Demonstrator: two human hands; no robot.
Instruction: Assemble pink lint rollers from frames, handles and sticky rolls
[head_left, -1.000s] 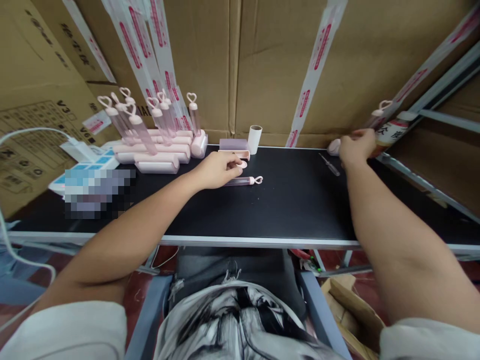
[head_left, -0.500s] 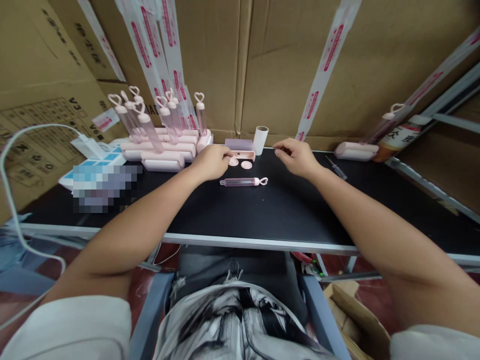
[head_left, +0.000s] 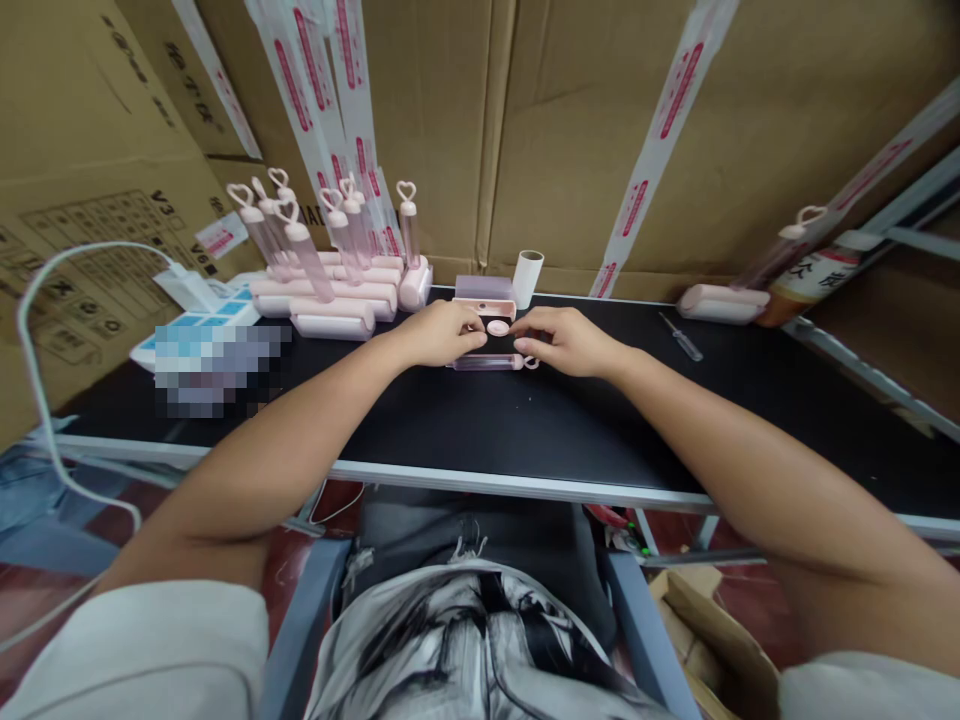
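My left hand (head_left: 444,334) is bent over the table with its fingertips around a small pink disc, most of which the fingers hide. A second round pink disc (head_left: 497,328) lies flat between my hands. My right hand (head_left: 561,340) comes in from the right of it, thumb and fingers apart, index fingertip close to its edge. Just behind lies a long pink casing (head_left: 491,307). In front of my hands, a clear pinkish tube (head_left: 486,363) with a heart-shaped loop lies on its side, its ends partly covered by the hands.
A white hollow cylinder (head_left: 528,279) and a lavender block (head_left: 480,287) stand behind. Several pink casings with upright heart-topped tubes (head_left: 311,265) are at left, beside a power strip (head_left: 202,325). At right are a screwdriver (head_left: 681,338), another casing (head_left: 724,303) and a bottle (head_left: 814,275).
My right hand has moved left, in beside the second disc and over the tube's loop end. My left hand has shifted slightly right and nearer me. The view has turned a little.
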